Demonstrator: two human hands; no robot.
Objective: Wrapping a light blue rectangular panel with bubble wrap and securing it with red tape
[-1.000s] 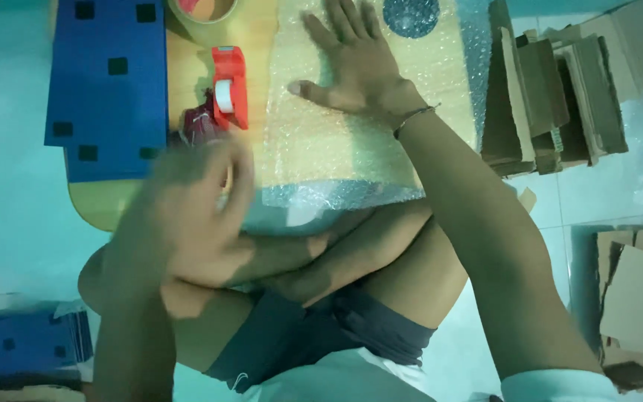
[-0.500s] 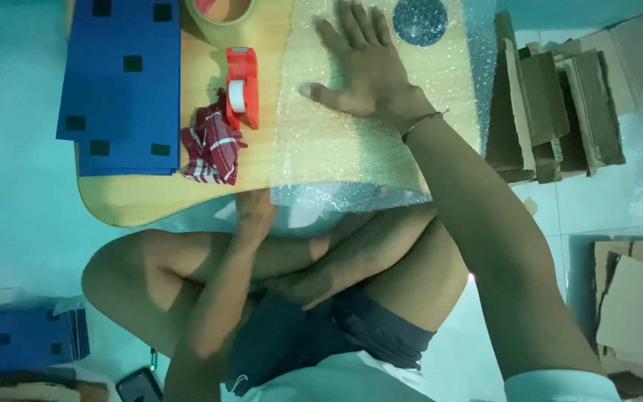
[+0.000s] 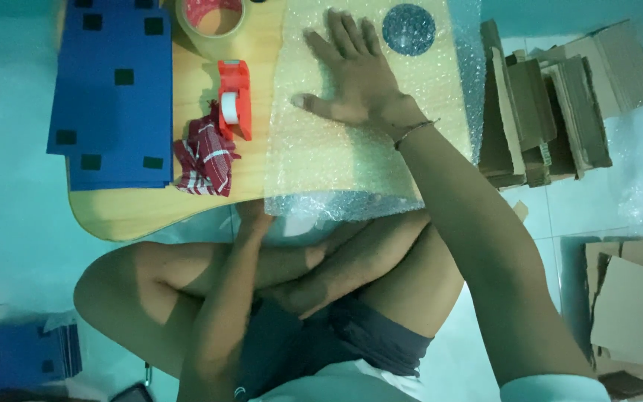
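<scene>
My right hand (image 3: pixel 355 78) lies flat, fingers spread, on a sheet of bubble wrap (image 3: pixel 336 164) that covers the right half of a low wooden table (image 3: pixel 135 208). A dark round disc (image 3: pixel 408 30) lies under the wrap just beyond my fingertips. My left hand (image 3: pixel 253 217) reaches up to the table's near edge, where the wrap hangs over. Its fingers are hidden there. A red tape dispenser (image 3: pixel 234 97) and a crumpled red checked cloth (image 3: pixel 204 156) lie just left of the wrap.
A stack of blue sheets with black squares (image 3: pixel 113 97) fills the table's left side, with a tape roll (image 3: pixel 211 18) behind the dispenser. Folded cardboard (image 3: pixel 545 112) stands right of the table, more cardboard (image 3: pixel 634 313) lies on the floor, and blue sheets (image 3: pixel 16 353) lie lower left. My crossed legs are under the table edge.
My left hand has dropped from beside the checked cloth to the table's near edge under the wrap. The cloth stays on the table. My right hand has not moved.
</scene>
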